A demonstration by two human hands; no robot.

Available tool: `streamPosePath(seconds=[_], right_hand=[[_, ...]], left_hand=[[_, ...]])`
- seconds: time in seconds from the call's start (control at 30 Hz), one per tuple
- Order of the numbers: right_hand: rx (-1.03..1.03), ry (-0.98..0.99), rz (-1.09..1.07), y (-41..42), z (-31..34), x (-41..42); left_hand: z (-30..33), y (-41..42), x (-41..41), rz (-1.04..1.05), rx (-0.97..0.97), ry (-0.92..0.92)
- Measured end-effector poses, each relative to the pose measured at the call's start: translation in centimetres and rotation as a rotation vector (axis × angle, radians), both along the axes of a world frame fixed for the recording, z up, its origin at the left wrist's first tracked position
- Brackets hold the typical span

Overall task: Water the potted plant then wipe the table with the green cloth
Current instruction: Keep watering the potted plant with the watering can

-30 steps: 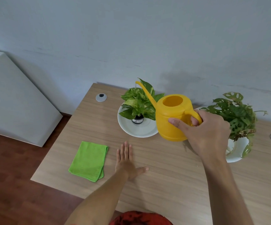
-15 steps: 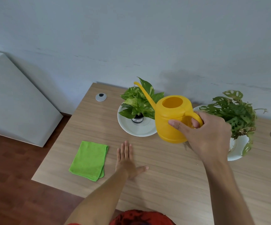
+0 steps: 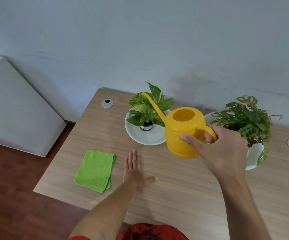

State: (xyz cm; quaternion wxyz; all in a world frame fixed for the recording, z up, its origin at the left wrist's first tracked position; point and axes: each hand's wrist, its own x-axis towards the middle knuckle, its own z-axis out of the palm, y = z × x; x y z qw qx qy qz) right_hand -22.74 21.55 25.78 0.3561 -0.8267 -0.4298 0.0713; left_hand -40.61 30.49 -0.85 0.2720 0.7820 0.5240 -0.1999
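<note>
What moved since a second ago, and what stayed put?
Very little. The yellow watering can in the right hand edged slightly left, its spout over the potted plant. The grip on the handle is unchanged. The left hand stayed flat on the table, and the green cloth did not move.

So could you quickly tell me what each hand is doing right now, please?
Left hand: open, flat on the table, holding nothing.
Right hand: closed on the yellow watering can handle.

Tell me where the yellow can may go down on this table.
Bare wood lies in front of the right hand, toward the near edge of the table. Crowded: between the white plate and the leafy plant.
</note>
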Motion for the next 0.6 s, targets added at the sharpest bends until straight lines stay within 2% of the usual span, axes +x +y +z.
streamPosePath(seconds=[0.6], right_hand=[[-0.008,0.018,0.018,-1.6,-0.4,-0.1]], left_hand=[[-0.6,0.0,0.1,0.006,0.022,-0.005]])
